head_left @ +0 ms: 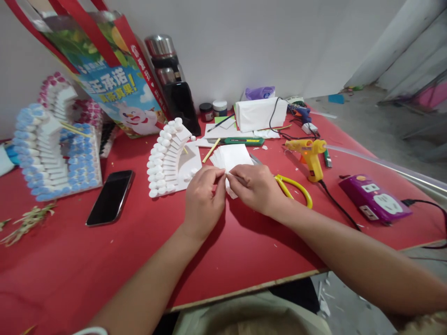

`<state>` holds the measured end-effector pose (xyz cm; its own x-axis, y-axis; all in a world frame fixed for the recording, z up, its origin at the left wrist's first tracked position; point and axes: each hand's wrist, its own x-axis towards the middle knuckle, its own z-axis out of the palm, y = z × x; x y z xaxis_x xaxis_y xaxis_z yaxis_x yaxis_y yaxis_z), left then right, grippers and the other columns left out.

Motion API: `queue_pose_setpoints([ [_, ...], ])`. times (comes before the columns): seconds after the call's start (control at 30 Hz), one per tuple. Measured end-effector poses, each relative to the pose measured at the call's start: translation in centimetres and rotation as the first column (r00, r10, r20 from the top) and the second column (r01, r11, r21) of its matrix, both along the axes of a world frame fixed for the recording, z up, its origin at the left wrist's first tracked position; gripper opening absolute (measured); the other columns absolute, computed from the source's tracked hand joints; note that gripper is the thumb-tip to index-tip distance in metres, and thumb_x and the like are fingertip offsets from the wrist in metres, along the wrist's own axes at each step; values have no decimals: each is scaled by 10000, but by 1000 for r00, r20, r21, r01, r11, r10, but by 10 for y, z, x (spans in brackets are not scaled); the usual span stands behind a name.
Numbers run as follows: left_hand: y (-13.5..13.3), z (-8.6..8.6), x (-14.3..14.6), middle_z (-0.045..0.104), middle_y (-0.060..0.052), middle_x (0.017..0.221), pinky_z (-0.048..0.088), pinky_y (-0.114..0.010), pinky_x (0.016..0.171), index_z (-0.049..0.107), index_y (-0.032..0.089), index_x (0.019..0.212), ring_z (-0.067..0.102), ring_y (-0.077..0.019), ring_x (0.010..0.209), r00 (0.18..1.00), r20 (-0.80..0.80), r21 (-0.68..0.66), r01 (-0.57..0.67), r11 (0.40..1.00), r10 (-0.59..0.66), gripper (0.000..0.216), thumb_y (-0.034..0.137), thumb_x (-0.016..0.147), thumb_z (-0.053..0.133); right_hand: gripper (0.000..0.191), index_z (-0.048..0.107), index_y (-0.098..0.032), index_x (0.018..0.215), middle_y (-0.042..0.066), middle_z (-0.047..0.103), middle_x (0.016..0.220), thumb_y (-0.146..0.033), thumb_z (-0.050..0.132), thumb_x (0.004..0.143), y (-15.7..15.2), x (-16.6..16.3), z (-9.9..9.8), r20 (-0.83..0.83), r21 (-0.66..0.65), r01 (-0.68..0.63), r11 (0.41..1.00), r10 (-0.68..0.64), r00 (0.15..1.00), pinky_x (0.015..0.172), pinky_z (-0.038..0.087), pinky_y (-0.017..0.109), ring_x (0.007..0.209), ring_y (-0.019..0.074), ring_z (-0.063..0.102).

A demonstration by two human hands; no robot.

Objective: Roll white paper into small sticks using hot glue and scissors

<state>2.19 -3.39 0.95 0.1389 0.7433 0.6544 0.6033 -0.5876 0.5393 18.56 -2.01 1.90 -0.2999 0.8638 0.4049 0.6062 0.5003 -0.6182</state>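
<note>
- White paper piece (228, 185): you pinch it between the fingertips of both hands, low over the middle of the red surface (104, 260), just in front of a fanned stack of white cards (232, 157).
- Your left hand (203, 197) is closed on the piece's left end, your right hand (255, 187) on its right end; the two sets of fingertips almost touch.
- Along the back of the surface, against a pale wall, stand one printed shopping bag (118, 88) with red handles, one steel flask (167, 70), two small jars (213, 110) and one white box (260, 114).
- On your left sit one white stepped model (167, 160) edged with round beads and a blue one (52, 153), with a pink one behind it; one dark phone (111, 197) lies flat between them, nearer you.
- On your right lie one pair of yellow-handled scissors (295, 187) just beside your right hand, one yellow glue gun (310, 156) standing on its grip, and one purple power strip (375, 199) near the right edge.
- The near edge runs under your forearms; the widest bare stretch is the near left part, in front of the phone.
- Grey floor opens beyond the right edge.
</note>
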Motion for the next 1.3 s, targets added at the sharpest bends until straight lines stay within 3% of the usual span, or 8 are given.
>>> queue_pose_setpoints([
  [0.1, 1, -3, 0, 735, -72, 981, 544, -336, 843, 704, 176, 1007, 679, -184, 925, 998, 28, -11, 48, 999, -48, 148, 138, 979, 563, 312, 482, -193, 626, -17, 469, 561, -280, 521, 923, 2, 1, -2, -33, -30, 28, 999, -29, 999, 574, 267, 291, 543, 112, 405],
  [0.23, 7, 1, -5, 730, -31, 872, 547, -300, 785, 751, 196, 899, 676, -160, 823, 964, 255, -183, 121, 976, -72, 98, 163, 928, 663, 283, 565, -176, 648, -30, 487, 561, -263, 558, 917, 7, 7, 0, -122, -71, -58, 996, 49, 991, 560, 291, 266, 543, 100, 400],
  [0.37, 16, 6, -15, 733, -26, 840, 563, -301, 760, 793, 215, 847, 677, -171, 783, 866, 494, -453, 327, 830, -71, 86, 292, 813, 816, 263, 667, -161, 747, -16, 566, 631, -284, 562, 954, 12, 16, 7, -174, -144, -209, 967, 183, 968, 582, 334, 258, 596, 107, 446],
  [0.47, 20, 7, -21, 735, -35, 866, 553, -310, 767, 832, 244, 956, 668, -167, 766, 845, 527, -510, 401, 761, -92, 167, 336, 817, 814, 262, 685, -164, 780, 3, 636, 697, -305, 566, 966, 15, 20, 9, -209, -186, -272, 944, 233, 950, 618, 372, 259, 635, 115, 504],
  [0.8, 15, 7, -12, 679, -38, 982, 526, -283, 830, 793, 226, 936, 640, -172, 914, 889, 439, -414, 327, 850, -128, 113, 311, 890, 735, 330, 640, -164, 679, -25, 574, 563, -318, 575, 964, 14, 14, 3, -155, -218, -158, 963, 126, 980, 553, 319, 246, 518, 88, 455],
  [0.97, 14, 4, -9, 695, -40, 966, 542, -283, 790, 715, 204, 946, 654, -171, 871, 868, 494, -516, 326, 792, -35, 135, 331, 902, 711, 296, 678, -167, 785, 4, 655, 618, -388, 591, 962, 16, 12, -1, -125, -256, -68, 964, 37, 991, 554, 327, 248, 546, 108, 501],
  [1.13, 12, 1, -4, 716, -40, 922, 553, -292, 780, 697, 197, 924, 669, -174, 854, 821, 569, -566, 351, 746, 45, 163, 343, 866, 741, 256, 653, -176, 806, 20, 657, 663, -334, 545, 976, 11, 11, -2, -23, -81, -43, 996, 41, 999, 587, 323, 266, 574, 119, 491],
  [1.3, 10, -1, 2, 715, -27, 885, 542, -312, 835, 701, 191, 894, 664, -166, 834, 817, 567, -541, 278, 794, 101, 121, 293, 842, 741, 276, 586, -177, 753, 73, 667, 723, -268, 441, 970, 2, 7, 3, 227, 45, -111, 993, 98, 969, 609, 287, 309, 603, 152, 500],
])
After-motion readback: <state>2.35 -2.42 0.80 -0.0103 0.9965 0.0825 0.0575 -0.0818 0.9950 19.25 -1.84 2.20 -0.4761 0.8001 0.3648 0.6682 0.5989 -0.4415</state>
